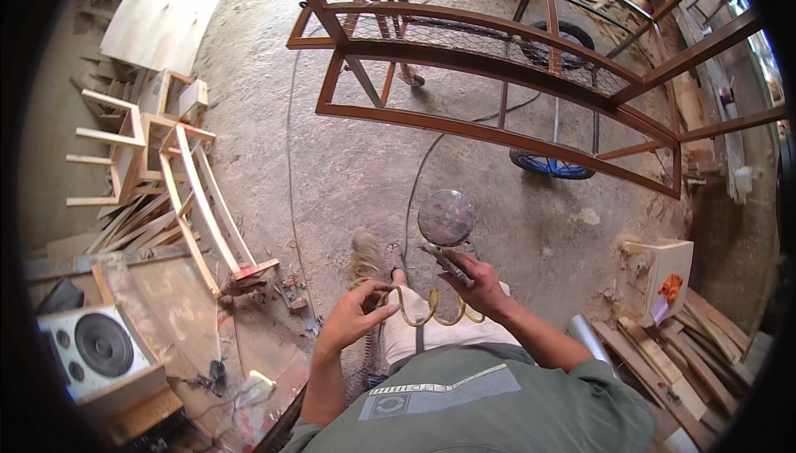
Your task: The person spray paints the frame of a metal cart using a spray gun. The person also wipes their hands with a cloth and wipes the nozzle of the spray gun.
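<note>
Much bare floor [356,171] before frame edge [390,116]; right hand [474,281] grasps tool [448,265]; left hand [355,318] at coil [433,297], hold unclear.

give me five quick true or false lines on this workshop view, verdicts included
1. A coiled yellow hose shows between the left hand and the right hand. True.
2. The left hand grips the flat grey object. False: the right hand grips the flat grey object.
3. A speaker stands at lower left. True.
4. The blue-rimmed wheel is at far left. False: the blue-rimmed wheel is right of centre, by the reddish-brown metal frame.
5. The person's shirt is bright red. False: the shirt is dark green.
</note>
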Action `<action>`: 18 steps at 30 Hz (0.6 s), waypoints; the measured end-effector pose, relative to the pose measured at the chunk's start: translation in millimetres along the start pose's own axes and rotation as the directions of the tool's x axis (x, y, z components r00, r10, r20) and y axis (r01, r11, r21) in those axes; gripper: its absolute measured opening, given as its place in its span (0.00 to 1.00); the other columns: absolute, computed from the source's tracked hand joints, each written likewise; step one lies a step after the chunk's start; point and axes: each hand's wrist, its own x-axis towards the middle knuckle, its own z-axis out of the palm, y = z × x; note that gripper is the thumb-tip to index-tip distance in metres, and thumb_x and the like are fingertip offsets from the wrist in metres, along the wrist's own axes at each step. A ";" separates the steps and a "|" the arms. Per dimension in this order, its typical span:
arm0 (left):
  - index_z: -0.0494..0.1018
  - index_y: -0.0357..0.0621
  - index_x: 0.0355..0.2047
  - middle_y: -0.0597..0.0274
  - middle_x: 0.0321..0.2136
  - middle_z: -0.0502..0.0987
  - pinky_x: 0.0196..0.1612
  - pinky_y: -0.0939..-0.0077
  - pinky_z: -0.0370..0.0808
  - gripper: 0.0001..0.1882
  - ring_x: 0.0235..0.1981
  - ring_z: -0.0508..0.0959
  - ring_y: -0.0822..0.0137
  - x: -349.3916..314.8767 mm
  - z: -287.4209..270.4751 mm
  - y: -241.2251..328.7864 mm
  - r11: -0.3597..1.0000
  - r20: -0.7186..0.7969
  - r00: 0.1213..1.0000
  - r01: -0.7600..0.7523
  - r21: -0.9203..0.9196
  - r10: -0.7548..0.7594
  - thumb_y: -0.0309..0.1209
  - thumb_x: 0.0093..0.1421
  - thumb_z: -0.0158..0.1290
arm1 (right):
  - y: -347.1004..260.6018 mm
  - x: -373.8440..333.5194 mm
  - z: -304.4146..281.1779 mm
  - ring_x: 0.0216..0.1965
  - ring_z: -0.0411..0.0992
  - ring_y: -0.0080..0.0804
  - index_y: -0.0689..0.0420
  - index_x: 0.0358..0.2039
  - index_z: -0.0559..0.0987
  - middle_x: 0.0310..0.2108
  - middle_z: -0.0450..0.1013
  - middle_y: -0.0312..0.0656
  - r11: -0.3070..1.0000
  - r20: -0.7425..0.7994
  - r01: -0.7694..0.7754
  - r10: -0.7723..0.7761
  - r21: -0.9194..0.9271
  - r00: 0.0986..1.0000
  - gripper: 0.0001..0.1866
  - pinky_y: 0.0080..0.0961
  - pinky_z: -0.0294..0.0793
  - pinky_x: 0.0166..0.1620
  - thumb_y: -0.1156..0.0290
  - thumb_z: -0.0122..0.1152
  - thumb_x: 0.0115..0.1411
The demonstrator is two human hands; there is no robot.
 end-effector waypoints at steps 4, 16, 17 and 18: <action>0.78 0.37 0.48 0.59 0.28 0.79 0.32 0.74 0.74 0.25 0.30 0.80 0.72 48.3 -40.8 -35.2 0.956 0.229 0.973 -0.079 0.281 0.013 0.45 0.61 0.66 | 26.2 14.9 48.3 0.39 0.82 0.47 0.60 0.59 0.76 0.43 0.79 0.51 0.987 -0.109 -0.137 0.146 0.082 0.983 0.27 0.34 0.80 0.40 0.72 0.71 0.60; 0.79 0.39 0.45 0.47 0.37 0.80 0.42 0.61 0.77 0.25 0.37 0.81 0.52 305.3 -18.5 -266.7 0.874 -0.159 0.983 -0.002 0.486 0.090 0.50 0.62 0.61 | 307.2 145.7 194.1 0.40 0.78 0.26 0.63 0.52 0.80 0.39 0.81 0.45 0.981 -0.279 -0.131 0.168 0.146 0.946 0.18 0.26 0.77 0.44 0.75 0.70 0.62; 0.79 0.39 0.45 0.48 0.37 0.80 0.42 0.61 0.77 0.24 0.37 0.81 0.52 327.3 -11.7 -293.0 0.842 -0.200 0.965 -0.034 0.538 0.167 0.50 0.62 0.60 | 331.0 165.4 203.5 0.41 0.79 0.31 0.63 0.53 0.80 0.41 0.81 0.48 0.986 -0.294 -0.104 0.139 0.130 0.946 0.20 0.28 0.77 0.44 0.74 0.70 0.61; 0.78 0.41 0.44 0.48 0.38 0.78 0.42 0.59 0.77 0.23 0.37 0.80 0.50 347.9 -3.6 -311.7 0.842 -0.241 0.963 0.026 0.539 0.124 0.49 0.63 0.60 | 354.9 185.3 212.6 0.41 0.81 0.36 0.62 0.54 0.79 0.43 0.81 0.51 0.992 -0.304 -0.073 0.101 0.103 0.947 0.21 0.30 0.78 0.45 0.74 0.71 0.61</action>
